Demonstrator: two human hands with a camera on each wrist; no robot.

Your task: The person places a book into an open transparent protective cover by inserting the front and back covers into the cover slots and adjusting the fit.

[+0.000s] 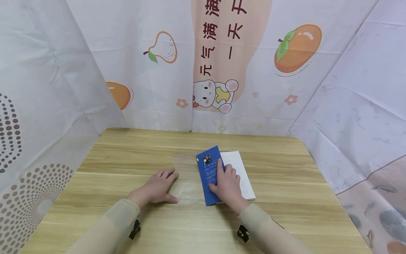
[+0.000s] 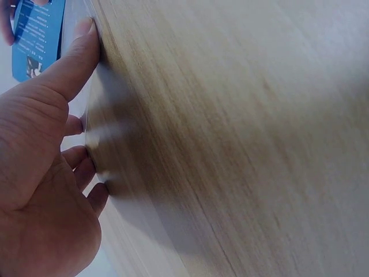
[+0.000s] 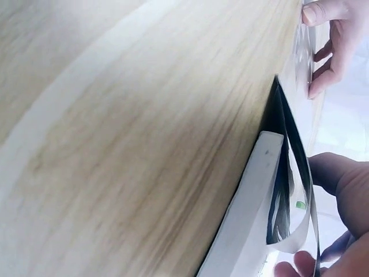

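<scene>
An open book (image 1: pixel 244 176) lies at the middle of the table, its blue cover flap (image 1: pixel 207 174) folded out to the left over a transparent plastic sheet (image 1: pixel 187 180). My right hand (image 1: pixel 228 183) rests on the flap, thumb and extended index finger on the blue side, other fingertips over the white pages. In the right wrist view the flap (image 3: pixel 294 127) bends up off the page block (image 3: pixel 248 213). My left hand (image 1: pixel 158 187) lies at the sheet's left edge, thumb and fingertips spread and touching it. In the left wrist view the thumb (image 2: pixel 78 60) presses at that edge.
The wood-grain table (image 1: pixel 285 211) carries the book and sheet. A printed cloth (image 1: pixel 158 88) hangs behind its far edge, with more cloth at both sides. Dark wrist devices (image 1: pixel 243 233) sit beneath both forearms.
</scene>
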